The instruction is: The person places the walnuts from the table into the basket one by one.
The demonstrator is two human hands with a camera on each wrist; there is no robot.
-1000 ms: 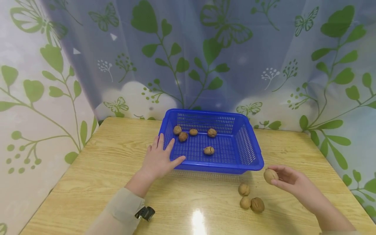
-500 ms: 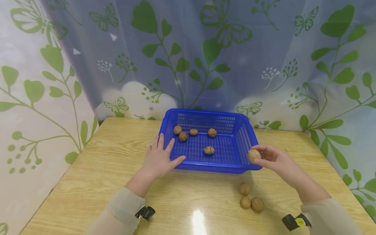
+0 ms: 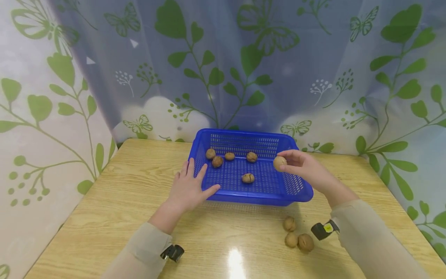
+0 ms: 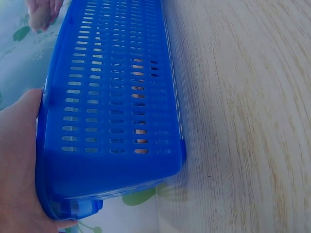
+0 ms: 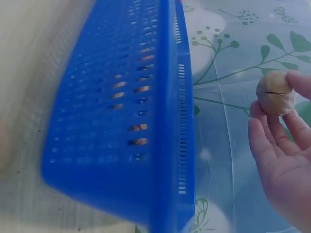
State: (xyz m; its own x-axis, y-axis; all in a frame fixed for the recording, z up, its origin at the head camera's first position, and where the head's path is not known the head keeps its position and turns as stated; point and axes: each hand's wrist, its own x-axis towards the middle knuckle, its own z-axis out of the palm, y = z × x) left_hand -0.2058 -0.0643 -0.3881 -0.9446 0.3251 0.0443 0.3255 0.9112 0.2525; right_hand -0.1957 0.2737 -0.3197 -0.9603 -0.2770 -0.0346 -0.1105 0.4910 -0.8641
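The right hand (image 3: 302,166) pinches a walnut (image 3: 279,163) between thumb and fingertips. Reckoning from the middle of the basket (image 3: 244,196), with twelve o'clock towards the curtain (image 3: 223,77), that walnut is at three o'clock, above the basket's end. The right wrist view shows it higher than the rim and apart from it, with a dark slit across the shell.

The left hand (image 3: 188,190) lies at eight o'clock with its fingers spread apart, resting over the rim at that corner; the left wrist view shows it against the rim from outside. The two hands are well apart, with most of the basket between them.

Five walnuts are inside the basket. Two walnuts (image 3: 217,161) lie just beside each other between nine and ten o'clock, a smaller walnut (image 3: 229,156) near them at ten, one walnut (image 3: 251,157) at twelve, and a cracked walnut (image 3: 248,178) at six.

Outside, three walnuts (image 3: 291,240) lie close together on the counter (image 3: 132,186) at five o'clock, the biggest-looking at the group's own four o'clock.

The basket is blue with slotted walls, and the curtain behind it bears green leaves and butterflies. Both arms have pale sleeves (image 3: 373,236) and black wrist devices (image 3: 172,252).
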